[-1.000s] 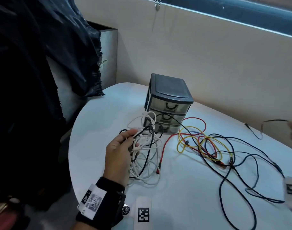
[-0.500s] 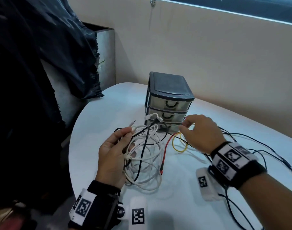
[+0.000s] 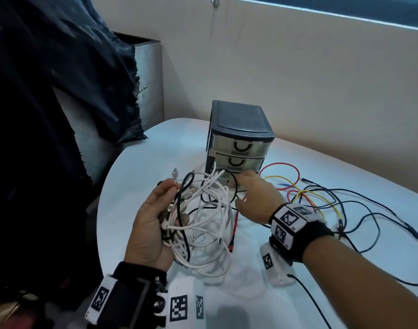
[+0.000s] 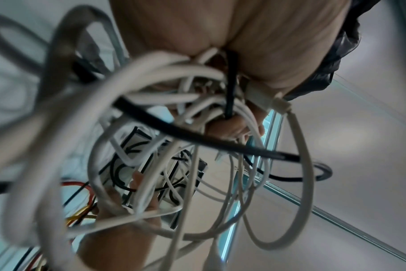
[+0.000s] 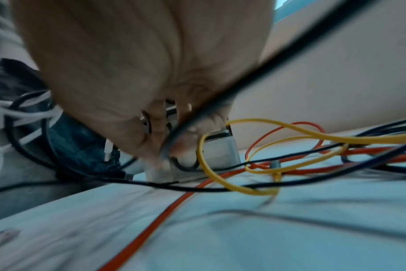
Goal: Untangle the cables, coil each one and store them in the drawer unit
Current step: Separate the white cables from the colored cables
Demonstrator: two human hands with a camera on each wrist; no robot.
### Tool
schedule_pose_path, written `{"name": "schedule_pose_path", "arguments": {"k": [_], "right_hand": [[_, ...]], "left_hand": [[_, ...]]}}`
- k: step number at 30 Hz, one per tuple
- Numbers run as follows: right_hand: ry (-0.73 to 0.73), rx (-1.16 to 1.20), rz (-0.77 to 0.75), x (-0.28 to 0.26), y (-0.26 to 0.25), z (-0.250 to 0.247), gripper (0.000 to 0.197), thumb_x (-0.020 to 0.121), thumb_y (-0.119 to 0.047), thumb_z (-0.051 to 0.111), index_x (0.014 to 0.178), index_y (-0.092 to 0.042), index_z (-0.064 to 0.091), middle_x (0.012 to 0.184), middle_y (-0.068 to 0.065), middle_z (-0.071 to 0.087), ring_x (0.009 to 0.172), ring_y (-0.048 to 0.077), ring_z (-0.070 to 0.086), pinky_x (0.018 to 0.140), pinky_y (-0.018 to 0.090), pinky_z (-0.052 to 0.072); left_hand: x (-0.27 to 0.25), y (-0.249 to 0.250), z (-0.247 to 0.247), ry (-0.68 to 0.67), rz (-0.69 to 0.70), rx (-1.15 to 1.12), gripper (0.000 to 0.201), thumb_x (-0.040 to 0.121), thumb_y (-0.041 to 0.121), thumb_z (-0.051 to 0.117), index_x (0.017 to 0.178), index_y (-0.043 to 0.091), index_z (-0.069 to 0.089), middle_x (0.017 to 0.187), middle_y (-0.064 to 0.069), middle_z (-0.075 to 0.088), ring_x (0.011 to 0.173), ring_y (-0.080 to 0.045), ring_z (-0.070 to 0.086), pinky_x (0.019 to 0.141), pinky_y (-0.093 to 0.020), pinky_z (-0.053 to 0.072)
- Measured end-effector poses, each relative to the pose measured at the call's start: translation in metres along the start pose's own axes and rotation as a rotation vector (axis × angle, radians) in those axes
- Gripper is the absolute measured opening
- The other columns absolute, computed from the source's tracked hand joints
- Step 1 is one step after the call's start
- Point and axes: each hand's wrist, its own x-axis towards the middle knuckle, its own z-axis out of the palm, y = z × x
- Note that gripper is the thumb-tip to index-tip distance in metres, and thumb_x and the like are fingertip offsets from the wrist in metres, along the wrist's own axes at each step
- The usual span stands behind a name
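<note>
My left hand [image 3: 153, 224] grips a tangled bundle of white cables [image 3: 210, 210] with a black cable running through it, held just above the table; the same bundle [image 4: 165, 77] fills the left wrist view. My right hand [image 3: 253, 195] reaches to the bottom drawer of the dark three-drawer unit [image 3: 239, 124]. Its curled fingers seem to pinch a black cable [image 5: 243, 86] against the drawer front [image 5: 220, 152]. All three drawers look closed. Red [image 3: 296, 169], yellow [image 3: 286, 184] and dark cables [image 3: 369, 210] lie spread out to the right.
The white table [image 3: 262, 305] has a rounded edge on the left [image 3: 101, 210]. Black plastic sheeting [image 3: 48, 91] and a metal bin [image 3: 148, 79] stand left of it. A beige wall [image 3: 298, 79] runs right behind the drawer unit.
My right hand came in from the far right edge to the front of the bottom drawer, bringing black cable with it. My left hand raised the white bundle slightly.
</note>
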Motion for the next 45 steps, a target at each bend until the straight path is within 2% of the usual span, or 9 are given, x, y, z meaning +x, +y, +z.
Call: {"name": "schedule_pose_path", "arguments": {"k": [6, 12, 16, 21, 26, 29, 34, 39, 45], "right_hand": [[-0.117, -0.110, -0.003, -0.008, 0.000, 0.007, 0.023, 0.092, -0.034, 0.058, 0.109, -0.023, 0.071, 0.115, -0.001, 0.068, 0.102, 0.026, 0.063, 0.084, 0.035, 0.052], [-0.170, -0.033, 0.045, -0.016, 0.008, 0.000, 0.016, 0.091, -0.031, 0.056, 0.084, -0.027, 0.070, 0.096, -0.005, 0.070, 0.090, 0.020, 0.063, 0.080, 0.035, 0.054], [0.196, 0.013, 0.308, -0.019, 0.033, -0.024, 0.017, 0.092, -0.024, 0.046, 0.082, -0.018, 0.058, 0.095, 0.012, 0.066, 0.093, 0.035, 0.062, 0.076, 0.035, 0.048], [0.508, 0.187, 0.603, -0.030, 0.072, -0.067, 0.014, 0.090, -0.021, 0.051, 0.090, -0.011, 0.061, 0.096, 0.017, 0.066, 0.089, 0.035, 0.057, 0.076, 0.032, 0.041], [0.521, 0.234, 0.609, -0.040, 0.085, -0.079, 0.013, 0.088, -0.023, 0.057, 0.077, -0.017, 0.061, 0.088, 0.010, 0.071, 0.078, 0.030, 0.058, 0.071, 0.030, 0.039], [0.499, 0.190, 0.581, -0.051, 0.071, -0.072, 0.015, 0.089, -0.027, 0.060, 0.102, -0.025, 0.068, 0.111, 0.003, 0.070, 0.099, 0.030, 0.061, 0.084, 0.036, 0.046], [0.639, 0.100, 0.329, -0.069, 0.036, -0.037, 0.024, 0.086, -0.028, 0.065, 0.111, -0.026, 0.067, 0.122, 0.000, 0.061, 0.107, 0.028, 0.058, 0.086, 0.037, 0.045], [0.256, 0.327, 0.145, -0.056, 0.012, -0.005, 0.019, 0.091, -0.021, 0.060, 0.105, -0.031, 0.068, 0.105, -0.013, 0.067, 0.087, 0.005, 0.060, 0.083, 0.025, 0.045], [-0.169, -0.044, -0.146, -0.046, -0.027, 0.022, 0.048, 0.090, -0.040, 0.062, 0.136, -0.035, 0.049, 0.143, -0.003, 0.042, 0.129, 0.020, 0.037, 0.107, 0.037, 0.037]], "left_hand": [[0.000, 0.002, -0.001, -0.082, -0.049, -0.115, 0.073, 0.029, 0.023, 0.100, 0.092, 0.013, 0.064, 0.072, -0.003, 0.068, 0.041, -0.009, 0.051, 0.035, -0.015, 0.041], [0.007, 0.001, -0.010, -0.123, -0.073, -0.159, 0.057, 0.050, 0.019, 0.093, 0.094, 0.013, 0.058, 0.073, -0.001, 0.064, 0.048, -0.007, 0.048, 0.038, -0.017, 0.040], [0.009, 0.005, -0.013, -0.054, -0.044, -0.182, 0.008, 0.084, 0.012, 0.061, 0.089, 0.017, 0.063, 0.078, 0.000, 0.059, 0.048, -0.007, 0.044, 0.038, -0.015, 0.037], [0.004, 0.012, -0.008, -0.056, -0.086, -0.195, 0.049, 0.102, 0.017, 0.038, 0.067, 0.022, 0.073, 0.080, 0.001, 0.043, 0.046, -0.002, 0.038, 0.037, -0.011, 0.032], [0.003, 0.006, -0.004, -0.081, -0.127, -0.228, 0.045, 0.100, 0.018, 0.043, 0.065, 0.020, 0.071, 0.080, 0.002, 0.040, 0.044, -0.002, 0.037, 0.036, -0.011, 0.030], [0.005, 0.001, -0.004, -0.165, -0.180, -0.258, 0.012, 0.072, 0.017, 0.082, 0.074, 0.021, 0.072, 0.072, 0.004, 0.048, 0.045, -0.003, 0.039, 0.036, -0.013, 0.033], [0.007, -0.008, -0.008, -0.187, -0.185, -0.324, 0.045, 0.047, 0.008, 0.096, 0.083, 0.021, 0.073, 0.074, 0.002, 0.061, 0.046, -0.004, 0.045, 0.038, -0.013, 0.038], [0.004, 0.000, -0.013, -0.311, -0.277, -0.383, 0.029, 0.068, 0.012, 0.087, 0.091, 0.023, 0.072, 0.070, 0.004, 0.053, 0.046, -0.006, 0.049, 0.043, -0.015, 0.042], [-0.001, 0.005, -0.014, -0.386, -0.318, -0.452, 0.034, 0.106, 0.017, 0.034, 0.118, -0.002, 0.059, 0.094, -0.019, 0.065, 0.067, -0.011, 0.039, 0.066, -0.019, 0.034]]}}
